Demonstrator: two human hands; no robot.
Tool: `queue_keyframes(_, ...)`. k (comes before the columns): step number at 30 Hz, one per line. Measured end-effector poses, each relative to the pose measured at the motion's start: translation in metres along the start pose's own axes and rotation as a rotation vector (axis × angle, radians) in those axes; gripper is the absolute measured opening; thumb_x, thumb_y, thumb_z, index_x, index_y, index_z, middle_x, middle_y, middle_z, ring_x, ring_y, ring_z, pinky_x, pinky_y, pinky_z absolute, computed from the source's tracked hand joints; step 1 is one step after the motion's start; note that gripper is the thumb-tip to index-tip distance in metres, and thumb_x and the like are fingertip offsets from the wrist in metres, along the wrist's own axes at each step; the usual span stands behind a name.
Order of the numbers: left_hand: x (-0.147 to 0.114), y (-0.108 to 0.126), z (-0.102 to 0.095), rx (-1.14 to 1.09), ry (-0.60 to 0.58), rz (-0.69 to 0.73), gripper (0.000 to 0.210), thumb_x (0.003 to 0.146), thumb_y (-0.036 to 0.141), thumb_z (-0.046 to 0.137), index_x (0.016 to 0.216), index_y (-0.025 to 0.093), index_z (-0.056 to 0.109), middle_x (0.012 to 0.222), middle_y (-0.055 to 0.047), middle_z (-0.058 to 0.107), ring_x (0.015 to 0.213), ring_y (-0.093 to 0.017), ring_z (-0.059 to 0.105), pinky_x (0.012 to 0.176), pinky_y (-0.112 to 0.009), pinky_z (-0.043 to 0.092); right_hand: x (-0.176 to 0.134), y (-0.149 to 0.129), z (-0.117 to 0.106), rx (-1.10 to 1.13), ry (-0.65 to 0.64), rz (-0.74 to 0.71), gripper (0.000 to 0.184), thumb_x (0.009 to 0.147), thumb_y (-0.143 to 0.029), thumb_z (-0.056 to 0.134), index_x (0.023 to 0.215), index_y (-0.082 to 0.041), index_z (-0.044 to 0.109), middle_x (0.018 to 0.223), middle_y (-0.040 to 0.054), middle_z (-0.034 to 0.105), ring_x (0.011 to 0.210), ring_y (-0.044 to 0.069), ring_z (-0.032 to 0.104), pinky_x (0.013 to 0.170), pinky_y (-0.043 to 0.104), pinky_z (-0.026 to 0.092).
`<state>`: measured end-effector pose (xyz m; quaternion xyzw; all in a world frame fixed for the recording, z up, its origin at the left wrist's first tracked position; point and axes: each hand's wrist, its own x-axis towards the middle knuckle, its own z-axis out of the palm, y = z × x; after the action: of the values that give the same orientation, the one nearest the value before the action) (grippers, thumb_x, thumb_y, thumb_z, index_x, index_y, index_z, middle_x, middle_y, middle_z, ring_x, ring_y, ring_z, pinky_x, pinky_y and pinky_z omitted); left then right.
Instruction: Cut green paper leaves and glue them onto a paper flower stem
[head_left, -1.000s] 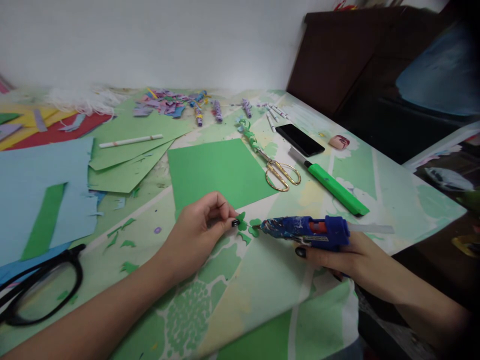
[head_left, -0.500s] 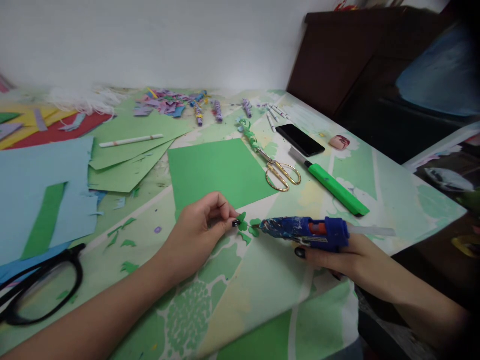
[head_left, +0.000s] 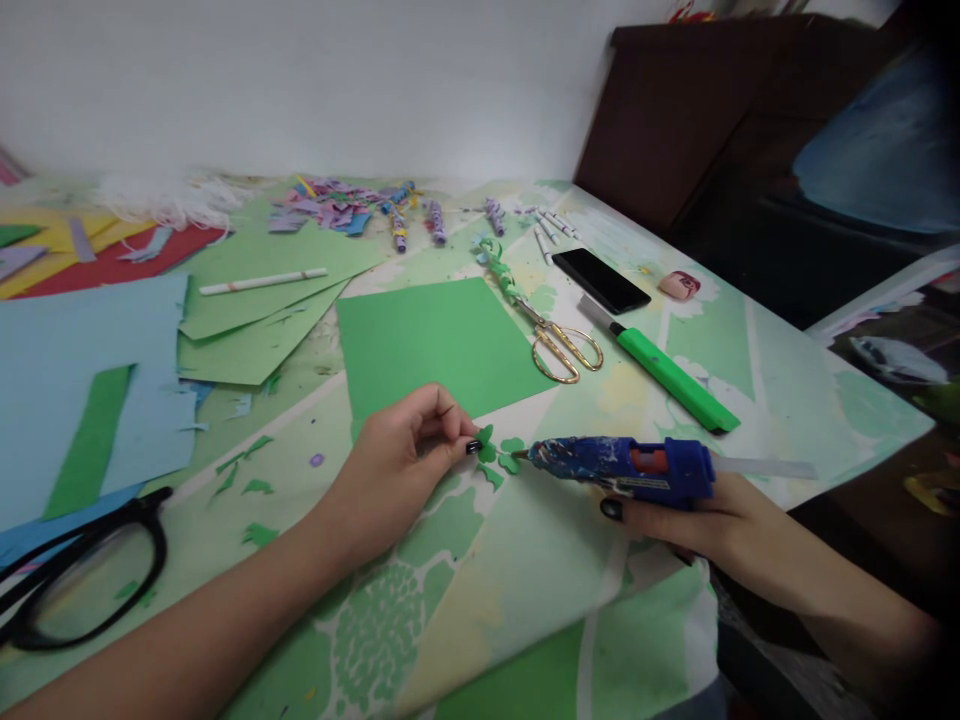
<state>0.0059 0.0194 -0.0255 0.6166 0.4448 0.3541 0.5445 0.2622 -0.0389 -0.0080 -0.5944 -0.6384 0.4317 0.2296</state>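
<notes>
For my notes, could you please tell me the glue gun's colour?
The glue gun is mostly blue, clearest in the head view.

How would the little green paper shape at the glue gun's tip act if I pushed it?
The green paper shape would probably slide easily, since it looks small and thin. It would likely bend rather than snap, because it looks like cut paper. It might also cling to the glue gun, whose tip is right at it.

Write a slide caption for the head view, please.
Left hand pinches a small green paper cutout; right hand holds a blue glue gun.
</notes>
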Motion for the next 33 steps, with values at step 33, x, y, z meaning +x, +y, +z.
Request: queue_keyframes(33,0.0,0.0,0.001,-0.006,-0.013,-0.004,0.02,0.077,0.011,0.057,0.068,0.019,0.041,0.079,0.0,0.058,0.081,-0.014,0.059,0.066,-0.026,0.043,0.0,-0.003,0.003,-0.105,-0.018,0.003,0.029,0.08,-0.04,0.059,0.063,-0.018,0.066,0.082,0.0055,0.066,0.078,0.023,0.062,0.069,0.03,0.053)
